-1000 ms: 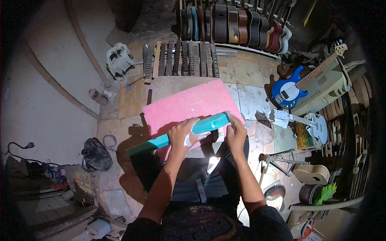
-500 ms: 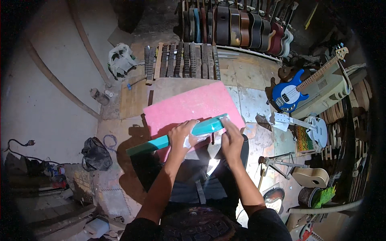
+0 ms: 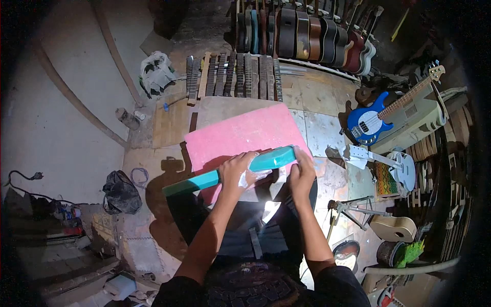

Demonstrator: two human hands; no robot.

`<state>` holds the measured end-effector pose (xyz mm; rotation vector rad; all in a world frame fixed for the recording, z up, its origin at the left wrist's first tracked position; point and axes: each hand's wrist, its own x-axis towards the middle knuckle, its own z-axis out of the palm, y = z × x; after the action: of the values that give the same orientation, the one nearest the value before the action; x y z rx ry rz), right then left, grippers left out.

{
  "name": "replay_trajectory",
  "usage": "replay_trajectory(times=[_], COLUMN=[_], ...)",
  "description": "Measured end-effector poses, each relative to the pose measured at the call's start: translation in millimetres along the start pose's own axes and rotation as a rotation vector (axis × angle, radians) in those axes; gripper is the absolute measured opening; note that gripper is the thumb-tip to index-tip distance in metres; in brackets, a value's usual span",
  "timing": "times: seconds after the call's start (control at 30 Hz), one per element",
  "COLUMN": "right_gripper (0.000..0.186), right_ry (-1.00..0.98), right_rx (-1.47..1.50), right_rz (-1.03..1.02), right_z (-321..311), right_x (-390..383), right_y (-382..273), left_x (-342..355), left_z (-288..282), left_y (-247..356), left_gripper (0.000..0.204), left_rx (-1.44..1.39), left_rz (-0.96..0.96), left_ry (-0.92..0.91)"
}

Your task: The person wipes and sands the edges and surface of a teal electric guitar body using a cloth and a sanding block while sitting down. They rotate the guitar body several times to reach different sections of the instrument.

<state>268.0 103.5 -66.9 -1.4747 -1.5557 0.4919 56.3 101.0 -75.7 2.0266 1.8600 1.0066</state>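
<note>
A long teal guitar neck [image 3: 197, 182] lies slantwise over my lap and the near edge of a pink board [image 3: 245, 128]. Its wider end [image 3: 276, 158] is at the right. My left hand [image 3: 238, 171] wraps round the neck near its middle; white residue coats the thumb side. At the wide end, my right hand [image 3: 303, 174] has its fingers bent against the tip. Whether anything thin sits under those fingers is hidden. Below the wide end, a pale angular piece [image 3: 277, 185] shows between my hands.
Several fretted necks [image 3: 230, 77] lie in a row beyond the board, with a rack of guitars [image 3: 302, 38] behind. To the right are a blue bass guitar [image 3: 369, 120], a white guitar body [image 3: 404, 169] and a metal stand [image 3: 353, 210]. A black bag [image 3: 121, 192] sits left.
My right hand has shifted slightly right and up round the tip, its fingers moving off the top face. The neck's wide end has turned a little. My left hand keeps its hold.
</note>
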Motion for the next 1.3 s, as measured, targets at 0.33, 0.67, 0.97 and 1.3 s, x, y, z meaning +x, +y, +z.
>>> replay_trajectory(times=[0.33, 0.67, 0.97, 1.3], right_gripper=[0.049, 0.048, 0.048, 0.05], right_ry=[0.015, 0.059, 0.056, 0.037], right_rx=[0.036, 0.012, 0.048, 0.044], right_rz=[-0.104, -0.126, -0.079, -0.047], right_z=[-2.6, 3.0, 3.7, -0.9], right_x=[-13.0, -10.1, -12.0, -11.5], right_y=[-2.4, -6.2, -13.1, 0.1], left_x=[-0.8, 2.3, 2.4, 3.5], left_z=[-7.5, -7.2, -5.5, -4.3], left_y=[9.1, 5.2, 2.0, 1.9], left_gripper=[0.039, 0.04, 0.044, 0.045], left_rx=[-0.028, -0.051, -0.023, -0.014], left_rz=[0.003, 0.012, -0.005, 0.021], left_ry=[-0.021, 0.0, -0.011, -0.004])
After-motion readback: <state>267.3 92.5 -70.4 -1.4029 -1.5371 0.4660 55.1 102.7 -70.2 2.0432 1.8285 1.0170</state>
